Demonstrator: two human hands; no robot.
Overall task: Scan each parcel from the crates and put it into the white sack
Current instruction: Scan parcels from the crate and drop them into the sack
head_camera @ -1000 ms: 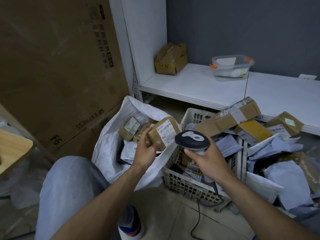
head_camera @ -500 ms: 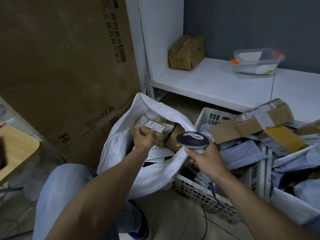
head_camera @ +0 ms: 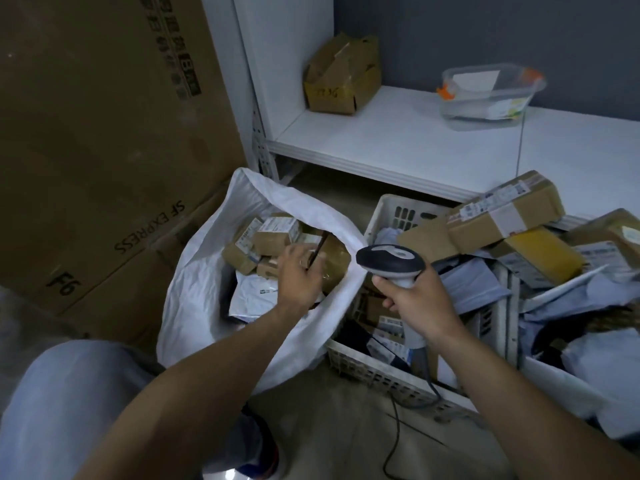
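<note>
The white sack [head_camera: 207,271] stands open on the floor, with several small brown labelled parcels [head_camera: 277,233] and a white mailer lying in it. My left hand [head_camera: 299,277] hovers inside the sack's mouth over those parcels, fingers loose and holding nothing. My right hand [head_camera: 412,303] grips the handle of the barcode scanner [head_camera: 389,259], whose dark head is level with the sack's right rim. To the right, white plastic crates [head_camera: 377,374] hold a long brown box [head_camera: 502,213], a yellow padded parcel [head_camera: 543,254] and grey poly mailers [head_camera: 474,285].
A tall SF EXPRESS carton [head_camera: 104,133] stands behind and left of the sack. A white shelf [head_camera: 398,143] behind carries a torn cardboard box [head_camera: 341,77] and a clear plastic tub [head_camera: 488,95]. My knee [head_camera: 69,410] is at lower left. The scanner cable [head_camera: 394,431] trails over the floor.
My left hand carried the small brown labelled box from beside the scanner into the sack and let it go. The scanner hand stayed about where it was.
</note>
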